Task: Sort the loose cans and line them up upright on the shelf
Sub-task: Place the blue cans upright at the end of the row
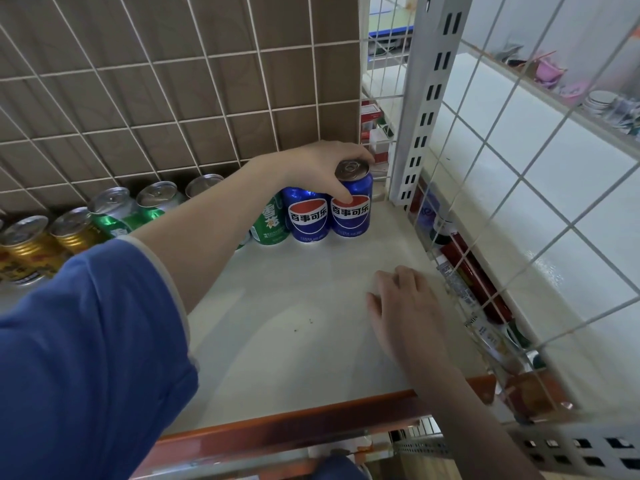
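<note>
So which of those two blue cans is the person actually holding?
The rightmost blue Pepsi can, at the row's end: the left hand grips its top. The other blue Pepsi can stands free beside it.

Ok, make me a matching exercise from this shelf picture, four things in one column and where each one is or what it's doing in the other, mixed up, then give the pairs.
Things
1. left hand
2. right hand
3. green cans
4. gold cans

Place or state
A. far left of the row
B. holds the top of the rightmost blue can
C. rests on the bare shelf
D. between the gold and blue cans

Pairs: 1-B, 2-C, 3-D, 4-A
</note>
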A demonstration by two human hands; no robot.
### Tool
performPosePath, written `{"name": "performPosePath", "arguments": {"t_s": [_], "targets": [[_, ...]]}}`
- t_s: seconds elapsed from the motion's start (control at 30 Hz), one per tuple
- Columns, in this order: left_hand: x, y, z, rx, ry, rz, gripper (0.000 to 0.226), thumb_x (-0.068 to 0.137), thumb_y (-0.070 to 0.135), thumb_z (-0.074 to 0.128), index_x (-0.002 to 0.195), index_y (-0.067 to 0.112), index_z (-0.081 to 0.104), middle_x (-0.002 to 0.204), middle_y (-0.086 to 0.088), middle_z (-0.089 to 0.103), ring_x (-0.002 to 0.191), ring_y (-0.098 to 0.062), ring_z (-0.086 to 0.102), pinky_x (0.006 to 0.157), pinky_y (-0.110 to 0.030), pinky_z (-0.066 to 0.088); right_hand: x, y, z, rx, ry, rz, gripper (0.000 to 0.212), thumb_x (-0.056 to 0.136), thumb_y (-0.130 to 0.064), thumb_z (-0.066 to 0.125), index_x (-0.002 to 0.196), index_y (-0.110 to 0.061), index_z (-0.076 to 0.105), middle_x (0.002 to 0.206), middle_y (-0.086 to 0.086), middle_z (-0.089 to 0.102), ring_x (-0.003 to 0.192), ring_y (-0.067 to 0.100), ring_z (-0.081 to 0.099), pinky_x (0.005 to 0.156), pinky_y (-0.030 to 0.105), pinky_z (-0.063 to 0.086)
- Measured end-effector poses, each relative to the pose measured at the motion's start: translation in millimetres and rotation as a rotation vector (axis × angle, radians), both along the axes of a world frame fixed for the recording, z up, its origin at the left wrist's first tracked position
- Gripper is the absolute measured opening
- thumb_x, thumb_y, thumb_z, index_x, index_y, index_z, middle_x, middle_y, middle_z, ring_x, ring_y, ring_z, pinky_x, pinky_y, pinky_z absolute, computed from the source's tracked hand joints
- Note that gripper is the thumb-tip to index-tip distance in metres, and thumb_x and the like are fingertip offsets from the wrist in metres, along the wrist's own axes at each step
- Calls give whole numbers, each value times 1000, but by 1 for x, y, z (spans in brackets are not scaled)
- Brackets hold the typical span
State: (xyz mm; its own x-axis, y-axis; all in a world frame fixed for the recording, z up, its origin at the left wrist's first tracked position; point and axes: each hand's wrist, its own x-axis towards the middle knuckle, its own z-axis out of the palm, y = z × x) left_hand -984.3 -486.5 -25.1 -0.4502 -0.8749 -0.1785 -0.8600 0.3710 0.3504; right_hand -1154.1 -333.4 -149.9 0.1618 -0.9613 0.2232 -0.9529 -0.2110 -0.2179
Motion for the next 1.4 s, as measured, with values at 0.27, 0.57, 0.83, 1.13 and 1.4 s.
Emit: {"name": "performPosePath", "arguments": {"t_s": [0.27,0.57,0.83,1.13,1.4], "targets": [[22,76,-3,-564,-113,281,55,87,29,59,139,19,43,138,-6,48,127,-26,43,105,-40,33,13,4,7,7,-23,67,37,82,-29,66,113,-10,62,108,13,63,100,31,59,83,40,50],[142,212,-50,-703,-198,739,48,81,24,69,124,8,58,132,-16,54,127,-36,45,106,-47,34,109,32,10,-27,-20,264,36,74,-25,75,105,-8,67,98,16,65,89,33,62,73,41,53],[287,321,-74,-558,-193,923,55,84,26,66,134,10,49,141,-16,45,134,-36,35,109,-48,28,253,96,0,-132,-56,361,26,77,-27,61,93,-6,66,83,15,61,76,36,59,68,40,52],[406,369,-64,-477,-264,982,64,89,38,60,144,18,32,152,-5,27,142,-24,19,114,-40,22,360,130,19,-89,-12,387,32,79,-24,68,106,-6,63,104,20,61,95,39,56,79,43,48],[459,327,-58,-443,-368,949,75,84,41,67,145,18,30,153,-7,26,142,-26,21,114,-41,21,396,96,39,-157,-53,477,29,85,-20,61,110,-5,61,107,17,58,99,34,54,77,39,47]]}}
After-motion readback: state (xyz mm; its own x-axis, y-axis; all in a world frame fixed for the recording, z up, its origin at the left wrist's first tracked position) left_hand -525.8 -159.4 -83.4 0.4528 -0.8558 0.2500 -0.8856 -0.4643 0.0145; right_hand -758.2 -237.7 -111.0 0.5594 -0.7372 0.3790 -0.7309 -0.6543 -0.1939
